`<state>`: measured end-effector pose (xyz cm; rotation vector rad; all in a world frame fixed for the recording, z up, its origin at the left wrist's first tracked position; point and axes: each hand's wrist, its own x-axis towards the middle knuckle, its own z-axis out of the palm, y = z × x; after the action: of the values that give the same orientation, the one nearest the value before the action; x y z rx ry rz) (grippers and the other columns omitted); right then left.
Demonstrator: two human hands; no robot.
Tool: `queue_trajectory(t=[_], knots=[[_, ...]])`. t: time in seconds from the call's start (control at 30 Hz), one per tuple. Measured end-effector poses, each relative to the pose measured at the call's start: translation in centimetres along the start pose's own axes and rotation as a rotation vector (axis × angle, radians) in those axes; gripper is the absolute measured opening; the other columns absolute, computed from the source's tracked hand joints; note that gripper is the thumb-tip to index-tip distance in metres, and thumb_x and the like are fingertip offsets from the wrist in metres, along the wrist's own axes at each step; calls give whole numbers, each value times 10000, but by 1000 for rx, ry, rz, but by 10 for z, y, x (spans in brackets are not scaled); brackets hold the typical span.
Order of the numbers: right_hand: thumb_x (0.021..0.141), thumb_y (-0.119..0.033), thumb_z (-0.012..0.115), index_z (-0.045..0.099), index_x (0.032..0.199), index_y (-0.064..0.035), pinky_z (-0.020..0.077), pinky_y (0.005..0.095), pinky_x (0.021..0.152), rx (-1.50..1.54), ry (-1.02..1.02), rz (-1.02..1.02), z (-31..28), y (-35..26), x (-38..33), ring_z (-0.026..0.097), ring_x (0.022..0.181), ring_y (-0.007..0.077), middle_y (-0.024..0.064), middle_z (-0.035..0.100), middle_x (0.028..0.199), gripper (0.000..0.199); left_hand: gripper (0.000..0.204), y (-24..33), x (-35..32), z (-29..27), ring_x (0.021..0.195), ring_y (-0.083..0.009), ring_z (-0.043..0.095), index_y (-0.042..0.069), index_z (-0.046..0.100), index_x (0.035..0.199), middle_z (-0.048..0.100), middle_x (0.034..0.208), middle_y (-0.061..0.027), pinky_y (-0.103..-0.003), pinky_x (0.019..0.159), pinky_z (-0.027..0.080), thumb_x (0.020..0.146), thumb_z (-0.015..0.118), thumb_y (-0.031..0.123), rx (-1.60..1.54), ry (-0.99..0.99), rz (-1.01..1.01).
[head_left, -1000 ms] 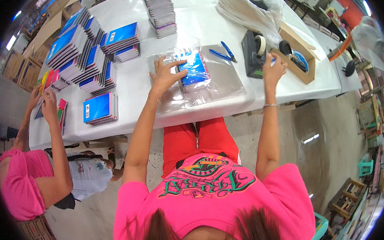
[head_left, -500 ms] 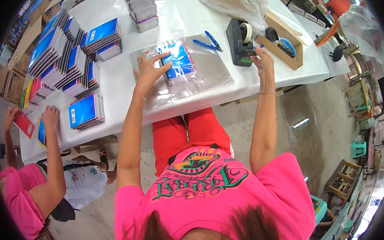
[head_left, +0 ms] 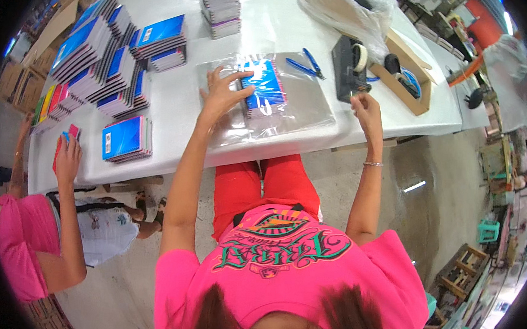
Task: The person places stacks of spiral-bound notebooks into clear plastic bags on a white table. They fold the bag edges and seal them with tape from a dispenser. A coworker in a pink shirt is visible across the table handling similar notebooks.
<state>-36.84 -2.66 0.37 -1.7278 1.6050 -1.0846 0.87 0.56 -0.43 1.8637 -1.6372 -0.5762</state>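
A blue spiral notebook (head_left: 264, 87) lies under a clear plastic sheet (head_left: 306, 110) on the white table. My left hand (head_left: 221, 95) rests on the plastic with its fingers spread, thumb and forefinger pressing on the notebook's left side. Just off the front of the black tape dispenser (head_left: 345, 67), my right hand (head_left: 369, 115) has its thumb and fingers pinched together. A small pale bit, seemingly a piece of tape, shows at those fingertips. Blue-handled cutters (head_left: 306, 63) lie open between the notebook and the dispenser.
Stacks of blue notebooks (head_left: 77, 47) fill the table's left, with a smaller pile (head_left: 126, 138) near its front edge. A tall notebook stack (head_left: 220, 8) stands behind. An open cardboard box (head_left: 421, 102) sits right of the dispenser. At left, a co-worker's hand (head_left: 68, 155) holds something red.
My right hand has come down and toward me from the dispenser, its fingers now closed in a pinch. My left hand stays on the notebook. The view has shifted slightly.
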Motion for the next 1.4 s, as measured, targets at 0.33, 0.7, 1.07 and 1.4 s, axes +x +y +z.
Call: queue_trajectory(t=[0.33, 0.7, 1.07, 1.4], knots=[[864, -259, 693, 664, 831, -45, 405, 224, 644, 50, -927, -345, 144, -126, 71, 511, 690, 80, -11, 604, 724, 218, 636, 1, 6, -3, 1436, -386, 137, 400, 618, 1239, 236, 1521, -214, -718, 1051, 114, 655, 741, 621, 19, -60, -21], [829, -366, 638, 727, 748, -130, 480, 331, 555, -1004, -1266, -730, 210, -109, 142, 606, 589, 142, 22, 674, 665, 265, 615, 17, -24, 57, 1449, -380, 111, 223, 207, 1523, 127, 1595, -72, -768, 1030, 47, 962, 433, 329, 342, 160, 97], [676, -542, 811, 622, 508, -31, 436, 326, 444, -614, -945, -414, 171, -133, 115, 543, 420, 155, 62, 567, 467, 570, 662, 20, -26, 68, 1460, -332, 122, 71, 56, 1526, 98, 1591, -120, -741, 1020, 168, 999, 364, 328, 40, 103, -85], [968, -411, 540, 599, 797, 12, 369, 293, 550, 85, -258, -257, 161, -41, 79, 452, 657, 96, 38, 555, 741, 459, 768, 31, -33, 43, 1420, -393, 194, 21, 317, 1444, 312, 1487, -225, -608, 1110, 125, 950, 289, 608, -218, 77, -203]])
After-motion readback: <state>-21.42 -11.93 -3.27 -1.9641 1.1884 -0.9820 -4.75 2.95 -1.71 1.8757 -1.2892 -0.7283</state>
